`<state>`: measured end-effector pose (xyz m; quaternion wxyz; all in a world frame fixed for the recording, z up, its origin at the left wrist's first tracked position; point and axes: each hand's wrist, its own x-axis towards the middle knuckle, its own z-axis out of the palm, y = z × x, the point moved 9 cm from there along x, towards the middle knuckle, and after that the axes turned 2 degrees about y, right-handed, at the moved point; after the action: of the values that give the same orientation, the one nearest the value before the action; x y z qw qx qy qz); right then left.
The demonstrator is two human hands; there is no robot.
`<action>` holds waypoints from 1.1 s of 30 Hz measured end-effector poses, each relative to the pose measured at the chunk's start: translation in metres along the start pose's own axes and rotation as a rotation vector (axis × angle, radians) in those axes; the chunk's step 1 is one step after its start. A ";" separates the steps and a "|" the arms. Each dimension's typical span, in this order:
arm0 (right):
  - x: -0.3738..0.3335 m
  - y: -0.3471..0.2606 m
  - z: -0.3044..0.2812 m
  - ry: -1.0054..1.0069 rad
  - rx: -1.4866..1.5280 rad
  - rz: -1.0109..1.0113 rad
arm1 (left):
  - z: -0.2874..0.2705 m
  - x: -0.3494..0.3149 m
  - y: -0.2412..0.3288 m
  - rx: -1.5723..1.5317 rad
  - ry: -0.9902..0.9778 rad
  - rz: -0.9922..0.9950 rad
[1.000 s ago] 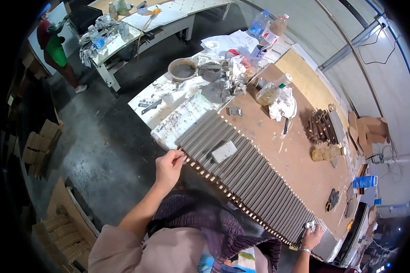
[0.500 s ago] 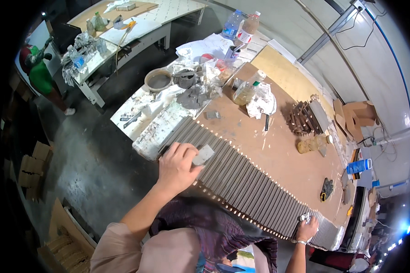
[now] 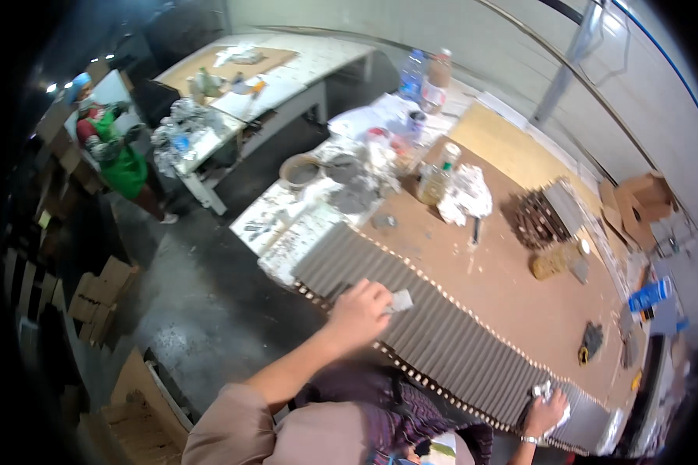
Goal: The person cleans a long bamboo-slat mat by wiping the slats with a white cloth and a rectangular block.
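Note:
A long row of grey sticks with pale tips (image 3: 450,329) lies side by side along the near edge of the table. Over its left part, my left hand (image 3: 361,311) is closed on a flat pale-grey rectangular piece (image 3: 400,301), which rests on or just above the sticks. Whether it is a scraper or a block I cannot tell. Toward the right end of the row, my right hand (image 3: 547,413) grips a crumpled white cloth or tissue (image 3: 542,389) against the sticks.
Behind the row stand an oil-like bottle (image 3: 436,178), a crumpled white cloth (image 3: 467,194), a stack of sticks (image 3: 541,218) and a yellowish bottle (image 3: 554,262). A bowl of grey paste (image 3: 298,172) sits far left. A person in a green apron (image 3: 120,155) stands beyond another table.
My left hand has slid the pale piece rightward along the sticks. My right hand stays at about the same place on the row. The whole view has shifted.

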<state>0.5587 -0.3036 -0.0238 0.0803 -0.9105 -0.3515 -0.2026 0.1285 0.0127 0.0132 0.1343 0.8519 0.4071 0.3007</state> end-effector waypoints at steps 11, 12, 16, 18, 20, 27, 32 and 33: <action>0.002 -0.020 -0.024 -0.161 -0.132 -0.013 | 0.009 -0.012 0.008 0.013 0.061 -0.026; 0.000 -0.017 -0.026 -0.168 -0.132 -0.008 | 0.010 -0.009 0.010 0.010 0.068 -0.014; 0.002 -0.025 -0.029 -0.127 -0.118 -0.047 | 0.008 -0.010 0.009 -0.002 0.073 -0.033; 0.002 -0.026 -0.031 -0.132 -0.090 -0.015 | 0.009 -0.012 0.008 -0.025 0.081 -0.028; 0.000 -0.025 -0.034 -0.148 -0.067 0.003 | 0.008 -0.015 0.010 -0.033 0.102 -0.010; -0.003 0.012 0.015 -0.044 -0.176 -0.176 | -0.007 -0.023 0.020 -0.190 0.272 0.053; 0.002 0.011 0.006 -0.042 -0.038 -0.099 | 0.005 -0.036 0.044 -0.311 0.313 0.175; 0.001 0.004 0.001 -0.028 0.000 -0.133 | 0.003 -0.037 0.047 -0.347 0.299 0.158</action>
<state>0.5625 -0.3060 -0.0239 0.0618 -0.8878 -0.4124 -0.1950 0.1411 -0.0462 0.0185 0.1929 0.7914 0.2968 0.4984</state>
